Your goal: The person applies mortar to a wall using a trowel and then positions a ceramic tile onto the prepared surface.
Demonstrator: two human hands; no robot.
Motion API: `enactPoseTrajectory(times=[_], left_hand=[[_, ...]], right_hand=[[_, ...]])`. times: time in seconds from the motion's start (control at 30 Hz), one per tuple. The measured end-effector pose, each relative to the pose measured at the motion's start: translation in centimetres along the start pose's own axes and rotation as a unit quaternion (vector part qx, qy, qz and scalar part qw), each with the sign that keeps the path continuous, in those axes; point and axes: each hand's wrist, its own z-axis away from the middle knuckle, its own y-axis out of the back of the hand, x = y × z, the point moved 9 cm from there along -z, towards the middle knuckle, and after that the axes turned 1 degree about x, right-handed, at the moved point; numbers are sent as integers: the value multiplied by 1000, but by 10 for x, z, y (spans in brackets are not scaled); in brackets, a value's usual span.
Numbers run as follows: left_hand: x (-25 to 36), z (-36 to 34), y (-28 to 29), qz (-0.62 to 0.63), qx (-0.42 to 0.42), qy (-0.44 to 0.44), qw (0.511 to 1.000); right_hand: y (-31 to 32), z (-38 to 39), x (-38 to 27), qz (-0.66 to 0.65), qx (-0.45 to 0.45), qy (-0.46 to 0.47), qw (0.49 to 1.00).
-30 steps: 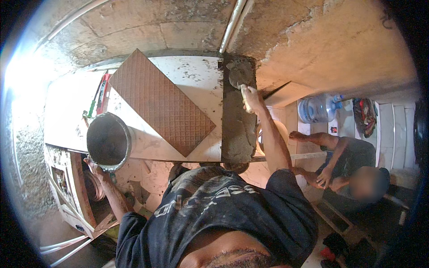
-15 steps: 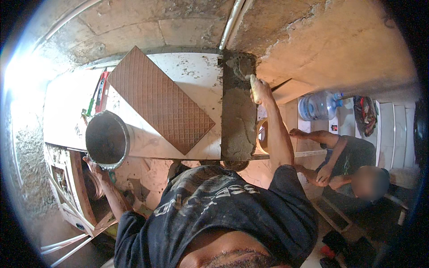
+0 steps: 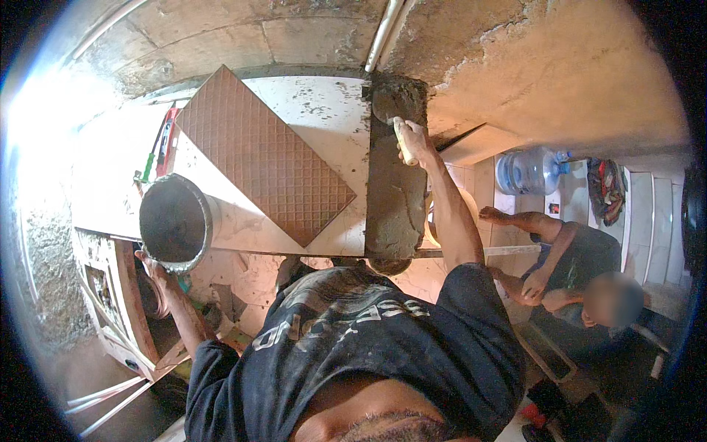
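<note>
My right hand [image 3: 418, 138] is closed round the pale handle of a trowel [image 3: 403, 141]. The trowel's blade rests against a strip of wet grey mortar [image 3: 392, 210], near its far end by the wall. At the left, the fingers of my left hand [image 3: 153, 269] grip the lower edge of a mortar-caked bucket [image 3: 207, 234], tilted with its dark mouth showing. A large brown tile [image 3: 269, 158], gridded side up, lies askew on the white tiled counter [image 3: 331, 110] between bucket and mortar.
A red level [image 3: 168, 140] and a green-handled tool [image 3: 149, 166] lie beyond the bucket. On the right stands a large blue water bottle [image 3: 532, 171] near a seated person [image 3: 578, 254]. A pipe [image 3: 385, 33] runs along the wall past the counter's far side.
My right hand and the trowel have shifted left over the far end of the mortar. My left hand stays at the bucket.
</note>
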Motion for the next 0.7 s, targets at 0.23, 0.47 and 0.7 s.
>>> enactPoseTrajectory(times=[0.23, 0.47, 0.7], left_hand=[[-18, -4, 7, 54, -11, 52, 997], [-21, -14, 14, 50, -92, -10, 994], [5, 6, 2, 43, 15, 8, 999]], right_hand=[[29, 27, 39, -115, 154, 16, 981], [-17, 7, 32, 101, 127, 41, 986], [31, 33, 22, 259, 49, 87, 961]])
